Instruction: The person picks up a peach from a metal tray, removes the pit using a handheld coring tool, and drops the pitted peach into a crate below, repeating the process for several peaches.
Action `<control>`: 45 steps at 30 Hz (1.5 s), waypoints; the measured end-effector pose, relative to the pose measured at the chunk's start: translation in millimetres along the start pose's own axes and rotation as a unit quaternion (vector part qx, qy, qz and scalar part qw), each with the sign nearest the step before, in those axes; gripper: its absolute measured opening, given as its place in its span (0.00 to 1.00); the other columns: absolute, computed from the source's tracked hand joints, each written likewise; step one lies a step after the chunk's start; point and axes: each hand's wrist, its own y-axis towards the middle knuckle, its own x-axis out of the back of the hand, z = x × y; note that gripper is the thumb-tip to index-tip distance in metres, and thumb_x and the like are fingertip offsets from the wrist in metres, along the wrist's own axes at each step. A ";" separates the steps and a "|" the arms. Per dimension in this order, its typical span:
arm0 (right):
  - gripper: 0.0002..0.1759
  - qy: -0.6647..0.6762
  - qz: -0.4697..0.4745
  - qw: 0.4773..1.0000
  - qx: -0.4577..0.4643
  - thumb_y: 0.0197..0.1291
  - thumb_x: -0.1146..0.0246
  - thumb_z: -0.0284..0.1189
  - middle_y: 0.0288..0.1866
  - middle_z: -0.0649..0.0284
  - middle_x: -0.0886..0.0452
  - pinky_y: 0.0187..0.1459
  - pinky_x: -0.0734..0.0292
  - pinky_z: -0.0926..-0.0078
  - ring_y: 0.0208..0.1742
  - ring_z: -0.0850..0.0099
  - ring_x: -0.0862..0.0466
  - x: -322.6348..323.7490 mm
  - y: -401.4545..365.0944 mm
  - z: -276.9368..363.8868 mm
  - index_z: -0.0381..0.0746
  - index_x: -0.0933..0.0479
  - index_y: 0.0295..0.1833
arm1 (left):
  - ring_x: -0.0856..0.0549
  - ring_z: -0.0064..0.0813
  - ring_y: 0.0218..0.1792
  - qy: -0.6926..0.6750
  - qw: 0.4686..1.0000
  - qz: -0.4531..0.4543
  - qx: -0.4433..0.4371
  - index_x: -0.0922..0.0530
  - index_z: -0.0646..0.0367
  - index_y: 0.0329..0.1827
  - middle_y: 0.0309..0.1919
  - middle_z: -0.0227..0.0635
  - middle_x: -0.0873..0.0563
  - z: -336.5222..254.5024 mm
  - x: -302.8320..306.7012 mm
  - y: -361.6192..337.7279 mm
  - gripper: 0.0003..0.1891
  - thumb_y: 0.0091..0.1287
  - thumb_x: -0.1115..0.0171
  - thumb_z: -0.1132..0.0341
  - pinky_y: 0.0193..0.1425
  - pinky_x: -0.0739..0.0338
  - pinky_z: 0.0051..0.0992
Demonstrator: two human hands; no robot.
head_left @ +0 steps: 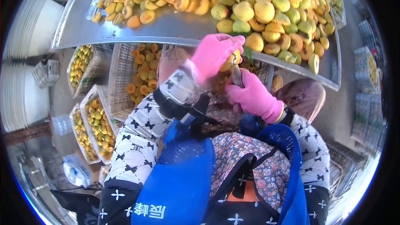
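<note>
A yellow fruit [228,64] sits gripped in the pink-gloved left hand [213,54] just below the metal tabletop [175,27] edge, touched by a knife [236,74] clenched in the right hand [252,96], with heaped fruit [271,12] above and filled crates [139,75] below.

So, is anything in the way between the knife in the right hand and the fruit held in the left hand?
Nothing visible. The left hand grips the yellow fruit, and the knife in the right hand meets it with no gap showing. The fruit pile on the metal table lies beyond the hands, apart from them.
</note>
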 end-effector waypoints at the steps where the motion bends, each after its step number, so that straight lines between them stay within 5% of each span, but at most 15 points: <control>1: 0.09 0.031 -0.031 0.998 0.035 0.63 0.40 0.28 0.25 0.64 0.24 0.18 0.30 0.76 0.16 0.74 0.25 -2.1 3.5 -3.7 0.38 0.30 0.45 | 0.14 0.29 0.34 -0.047 0.999 -0.020 -0.013 0.20 0.67 0.49 0.37 0.40 0.14 2.3 -6.0 2.1 0.21 0.71 0.34 0.54 0.41 0.17 0.26; 5: 0.08 0.118 0.035 0.991 0.045 0.62 0.39 0.26 0.25 0.63 0.23 0.17 0.31 0.77 0.15 0.73 0.25 3.2 7.2 2.7 0.35 0.29 0.44 | 0.14 0.28 0.38 -0.166 0.973 -0.089 -0.135 0.21 0.64 0.52 0.40 0.38 0.14 16.6 -22.3 -3.1 0.17 0.74 0.39 0.57 0.43 0.17 0.27; 9: 0.09 0.011 0.017 1.000 0.005 0.64 0.40 0.26 0.24 0.63 0.24 0.18 0.30 0.75 0.16 0.73 0.24 -1.8 -3.1 15.3 0.35 0.31 0.46 | 0.15 0.24 0.40 -0.182 0.958 -0.087 -0.206 0.20 0.62 0.51 0.40 0.35 0.14 37.9 -21.1 -8.4 0.13 0.77 0.42 0.60 0.45 0.19 0.24; 12: 0.10 -0.143 -0.064 0.982 0.104 0.66 0.40 0.28 0.25 0.64 0.23 0.19 0.30 0.74 0.17 0.74 0.23 0.6 13.4 -15.6 0.36 0.32 0.47 | 0.16 0.22 0.37 0.022 0.956 -0.177 -0.232 0.19 0.62 0.48 0.37 0.33 0.14 38.5 -24.1 -2.6 0.13 0.78 0.44 0.60 0.43 0.20 0.21; 16: 0.12 -0.302 -0.143 0.867 0.370 0.64 0.37 0.30 0.26 0.61 0.21 0.23 0.28 0.68 0.22 0.68 0.20 -2.3 27.1 -38.0 0.36 0.30 0.45 | 0.18 0.20 0.31 -0.078 0.988 -0.086 -0.099 0.19 0.63 0.45 0.32 0.31 0.16 35.9 -6.3 7.8 0.13 0.77 0.42 0.60 0.37 0.23 0.21; 17: 0.14 -0.281 -0.155 0.915 0.243 0.63 0.35 0.32 0.28 0.53 0.20 0.30 0.25 0.62 0.28 0.58 0.17 -4.4 22.4 -37.1 0.35 0.30 0.44 | 0.20 0.19 0.29 -0.064 0.990 -0.091 -0.091 0.19 0.63 0.45 0.29 0.29 0.17 35.3 -7.4 9.3 0.13 0.77 0.42 0.60 0.36 0.25 0.19; 19: 0.15 -0.250 -0.128 0.918 0.279 0.62 0.34 0.32 0.30 0.49 0.19 0.33 0.24 0.59 0.31 0.53 0.16 -3.3 37.3 -37.8 0.34 0.30 0.43 | 0.20 0.18 0.28 -0.123 0.964 -0.160 -0.171 0.19 0.63 0.44 0.28 0.29 0.18 37.2 -24.8 10.7 0.14 0.78 0.42 0.59 0.34 0.25 0.19; 22: 0.13 -0.317 -0.179 0.907 0.212 0.62 0.35 0.31 0.30 0.61 0.18 0.30 0.26 0.69 0.30 0.66 0.16 -4.5 40.1 -26.1 0.36 0.29 0.42 | 0.22 0.18 0.27 -0.157 0.947 -0.189 -0.207 0.19 0.63 0.44 0.26 0.29 0.20 44.2 -27.9 13.9 0.14 0.77 0.42 0.58 0.32 0.28 0.18; 27: 0.11 -0.021 0.000 1.000 -0.021 0.61 0.38 0.29 0.26 0.63 0.22 0.22 0.28 0.74 0.18 0.70 0.23 -5.1 17.7 -1.4 0.35 0.29 0.44 | 0.19 0.23 0.26 -0.126 0.973 -0.150 -0.122 0.19 0.65 0.44 0.28 0.34 0.16 49.1 -14.3 7.4 0.15 0.76 0.41 0.59 0.31 0.22 0.22; 33: 0.10 0.104 0.115 0.987 -0.040 0.59 0.38 0.28 0.20 0.63 0.26 0.17 0.32 0.76 0.14 0.72 0.28 -2.2 9.2 -2.1 0.34 0.28 0.42 | 0.14 0.30 0.30 -0.074 0.996 0.016 -0.037 0.19 0.66 0.45 0.32 0.42 0.13 28.4 3.7 5.8 0.22 0.77 0.45 0.51 0.36 0.18 0.26; 36: 0.09 0.137 0.044 0.989 0.016 0.59 0.38 0.28 0.22 0.62 0.25 0.17 0.32 0.76 0.14 0.72 0.27 -9.2 4.1 4.5 0.34 0.27 0.42 | 0.13 0.32 0.36 -0.191 0.978 0.025 -0.077 0.20 0.65 0.49 0.36 0.44 0.13 17.9 -7.0 1.5 0.23 0.78 0.47 0.50 0.40 0.17 0.28; 40: 0.09 0.097 -0.054 0.992 0.069 0.62 0.38 0.29 0.25 0.64 0.23 0.19 0.31 0.77 0.16 0.73 0.26 -6.1 2.0 -14.3 0.35 0.27 0.43 | 0.12 0.36 0.44 -0.211 0.957 -0.096 -0.173 0.22 0.65 0.54 0.41 0.44 0.13 37.4 -6.3 5.9 0.20 0.81 0.52 0.54 0.43 0.16 0.31; 41: 0.12 0.053 -0.038 0.995 0.075 0.62 0.35 0.35 0.29 0.60 0.19 0.23 0.26 0.73 0.21 0.68 0.20 1.6 0.8 -27.1 0.38 0.25 0.44 | 0.12 0.37 0.46 -0.217 0.965 -0.049 -0.137 0.22 0.65 0.54 0.44 0.45 0.13 39.6 8.7 2.0 0.18 0.81 0.53 0.57 0.47 0.16 0.31; 44: 0.17 -0.393 0.087 0.914 0.048 0.63 0.34 0.38 0.30 0.53 0.18 0.26 0.23 0.69 0.23 0.66 0.18 21.8 -11.0 -38.6 0.36 0.25 0.46 | 0.11 0.34 0.39 -0.194 0.981 0.001 -0.028 0.18 0.62 0.49 0.43 0.42 0.12 12.2 48.9 -41.5 0.19 0.77 0.44 0.52 0.41 0.15 0.29; 45: 0.19 -0.409 0.071 0.908 0.061 0.62 0.33 0.40 0.33 0.51 0.17 0.28 0.22 0.66 0.26 0.63 0.16 29.9 -14.2 -49.9 0.36 0.25 0.48 | 0.11 0.33 0.40 -0.071 0.997 0.006 -0.043 0.18 0.62 0.50 0.44 0.40 0.12 4.5 75.8 -59.0 0.17 0.76 0.42 0.54 0.42 0.15 0.28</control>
